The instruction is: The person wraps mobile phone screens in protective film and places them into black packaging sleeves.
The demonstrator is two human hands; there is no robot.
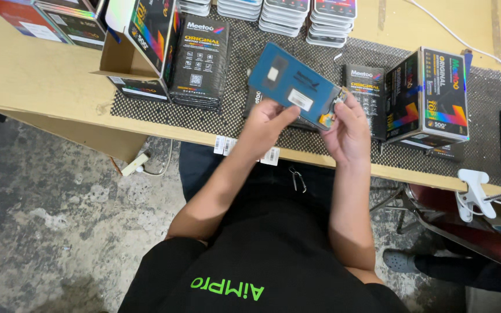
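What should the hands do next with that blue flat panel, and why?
Probably lower the blue panel onto the dotted mat or slide it toward the black packets. Both the left hand and right hand grip it in the air, tilted, with its orange cable end at the right hand's fingers, so steadying it seems wise.
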